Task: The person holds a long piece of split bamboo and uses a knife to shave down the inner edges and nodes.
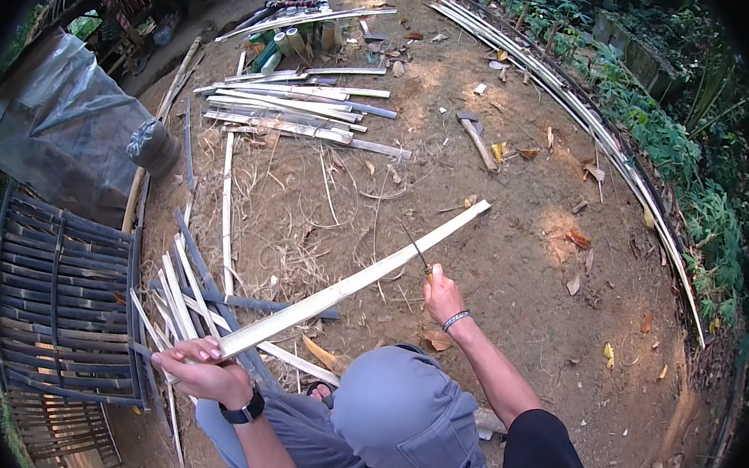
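A long pale split bamboo strip [349, 283] slants up and to the right across the middle, over the ground. My left hand [205, 377], with a black watch on its wrist, is closed around the near lower end of the strip. My right hand [445, 299], wearing a bracelet, grips the handle of a thin dark-bladed knife [411, 240]. The blade points up and left, alongside the far part of the strip; I cannot tell whether its edge touches the bamboo.
Split strips [186, 285] lie beside my left hand, with a larger stack of strips [296, 109] farther off. A hatchet [478, 141] lies on the soil. Long poles [578, 109] border the plants at right. A dark bamboo rack [66, 298] and plastic sheeting [71, 126] stand at left.
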`<state>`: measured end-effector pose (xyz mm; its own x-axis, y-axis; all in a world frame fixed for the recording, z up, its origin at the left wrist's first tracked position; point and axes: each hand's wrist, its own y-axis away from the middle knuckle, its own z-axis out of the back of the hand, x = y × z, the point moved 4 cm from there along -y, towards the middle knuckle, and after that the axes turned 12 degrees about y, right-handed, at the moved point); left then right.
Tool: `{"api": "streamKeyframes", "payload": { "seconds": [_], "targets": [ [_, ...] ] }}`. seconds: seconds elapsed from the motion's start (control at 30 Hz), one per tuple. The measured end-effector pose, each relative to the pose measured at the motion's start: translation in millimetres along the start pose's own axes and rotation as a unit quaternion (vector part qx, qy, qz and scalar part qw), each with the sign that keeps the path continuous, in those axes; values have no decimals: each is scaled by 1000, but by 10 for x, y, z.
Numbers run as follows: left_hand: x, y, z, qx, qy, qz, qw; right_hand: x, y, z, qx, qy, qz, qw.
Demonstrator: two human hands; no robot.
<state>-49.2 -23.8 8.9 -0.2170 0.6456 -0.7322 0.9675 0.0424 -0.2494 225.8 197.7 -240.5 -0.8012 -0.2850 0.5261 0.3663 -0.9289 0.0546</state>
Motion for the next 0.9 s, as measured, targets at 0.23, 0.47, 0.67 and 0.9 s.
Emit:
{"api": "streamKeyframes", "payload": {
  "seconds": [0.23, 0.47, 0.67, 0.9],
  "targets": [
    [24, -46, 25, -2, 7, 8, 1000, 60, -29, -5, -15, -11, 76, 997],
    [-27, -22, 28, -2, -1, 8, 1000, 120, 80, 35, -1, 42, 61, 997],
    [-32, 29, -9, -19, -2, -5, 1000, -62, 13, 23, -9, 17, 51, 999],
    [17, 49, -39, -1, 10, 13, 1000, -458, -258, -104, -10, -1, -41, 999]
  ]
}}
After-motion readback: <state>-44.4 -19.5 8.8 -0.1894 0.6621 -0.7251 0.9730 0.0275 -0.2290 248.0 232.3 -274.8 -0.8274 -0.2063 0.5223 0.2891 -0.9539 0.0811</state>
